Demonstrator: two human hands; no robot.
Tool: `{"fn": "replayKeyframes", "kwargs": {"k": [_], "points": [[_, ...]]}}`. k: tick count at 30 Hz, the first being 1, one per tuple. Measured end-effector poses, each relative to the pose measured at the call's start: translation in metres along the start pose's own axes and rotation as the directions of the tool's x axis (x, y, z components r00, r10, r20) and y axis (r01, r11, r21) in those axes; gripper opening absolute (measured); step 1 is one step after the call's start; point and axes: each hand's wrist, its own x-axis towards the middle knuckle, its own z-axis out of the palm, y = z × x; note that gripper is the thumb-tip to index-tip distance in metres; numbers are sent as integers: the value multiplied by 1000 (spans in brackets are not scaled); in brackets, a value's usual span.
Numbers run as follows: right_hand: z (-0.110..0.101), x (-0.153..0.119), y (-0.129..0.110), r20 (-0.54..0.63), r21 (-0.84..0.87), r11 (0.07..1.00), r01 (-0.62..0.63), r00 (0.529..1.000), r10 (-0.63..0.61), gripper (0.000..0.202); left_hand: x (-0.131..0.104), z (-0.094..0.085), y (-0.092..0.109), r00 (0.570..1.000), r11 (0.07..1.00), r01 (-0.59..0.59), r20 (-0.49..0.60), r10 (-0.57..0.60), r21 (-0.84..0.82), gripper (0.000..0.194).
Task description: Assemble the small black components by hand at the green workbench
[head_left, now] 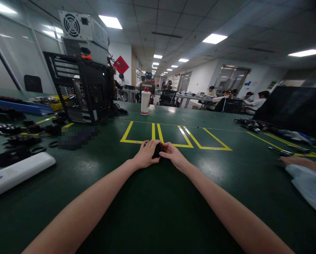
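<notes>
Both my hands meet at the middle of the green table (158,197), around a small black part (157,151). My left hand (147,153) wraps over its left side and top, fingers closed. From the right, my right hand (173,154) pinches it between thumb and fingertips. Much of the part is covered by my fingers, so its exact kind cannot be made out. Just beyond my hands, yellow tape outlines (176,145) mark the tabletop.
Left stand an open black computer case (91,88) with power supplies (80,26) on top, black parts (8,128) and a long white object (20,173). A white bottle (145,102) stands ahead. At right are a co-worker's hand (300,163), tools (280,151) and a dark screen (292,113).
</notes>
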Motion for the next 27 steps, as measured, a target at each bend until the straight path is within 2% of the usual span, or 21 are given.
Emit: {"fn": "replayKeyframes", "kwargs": {"k": [7, 11, 14, 20, 25, 27], "points": [[8, -4, -7, -72, -86, 996, 35, 997, -41, 25, 0, -2, 1, 1000, 1000, -2, 0, 2, -10, 62], [7, 0, -3, -121, -103, 995, 1, 993, -14, 31, 0, 0, 1, 1000, 1000, 4, -6, -4, -5, 60], [5, 2, -1, -98, -86, 996, -27, 995, 18, 34, 0, 0, 1, 1000, 1000, 3, -6, -3, 2, 59], [3, 0, -2, 18, -43, 999, 11, 1000, -10, 37, -1, -2, 1, 1000, 1000, 4, 8, -4, 3, 63], [7, -2, -5, -45, -86, 995, 43, 998, -47, 23, -1, -2, 1, 1000, 1000, 3, 5, -3, 6, 62], [8, -1, -5, -69, -105, 994, 39, 997, -46, 23, 0, -2, 2, 1000, 1000, 4, 2, -4, 5, 61]]}}
